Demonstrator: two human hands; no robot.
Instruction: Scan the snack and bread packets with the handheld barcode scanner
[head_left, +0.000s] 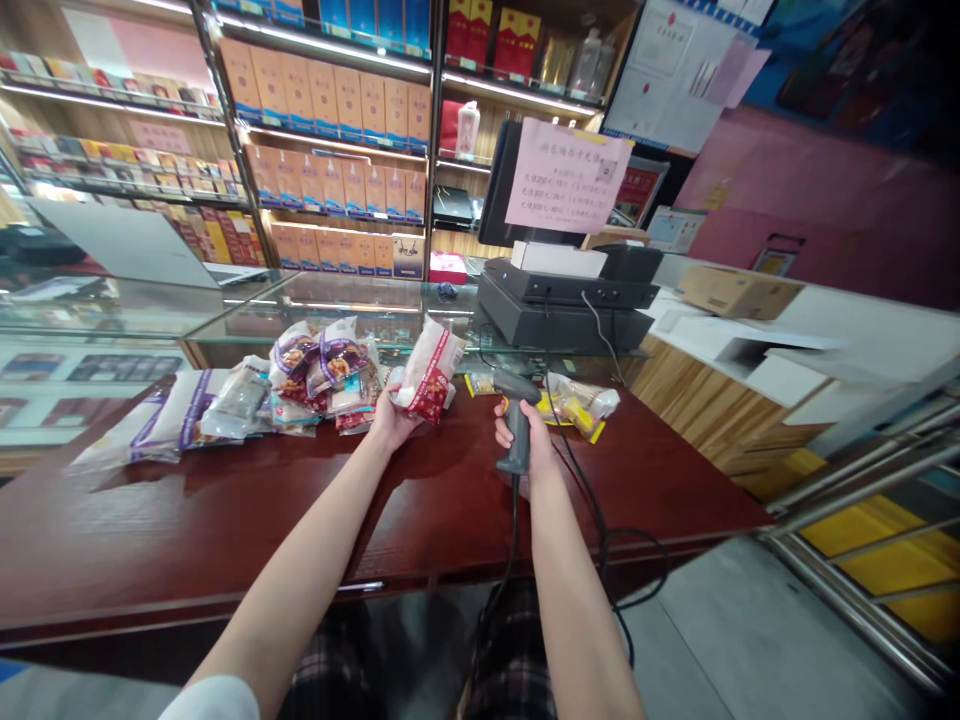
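My left hand (391, 418) is closed on a red and white snack bag (430, 370), held tilted above the dark red counter (225, 510). My right hand (525, 445) grips a grey handheld barcode scanner (514, 415), whose head points left toward the bag. The scanner's black cable (600, 540) runs down off the counter's front edge. A pile of several snack packets (315, 378) lies on the counter to the left of the held bag. Yellow-wrapped packets (581, 405) lie just right of the scanner.
A black cash register (566, 300) with a pink paper notice (566, 180) on its screen stands on the glass showcase (247, 310) behind. Shelves of orange boxes (330, 100) fill the back wall. A cardboard box (739, 292) sits on a white ledge at right.
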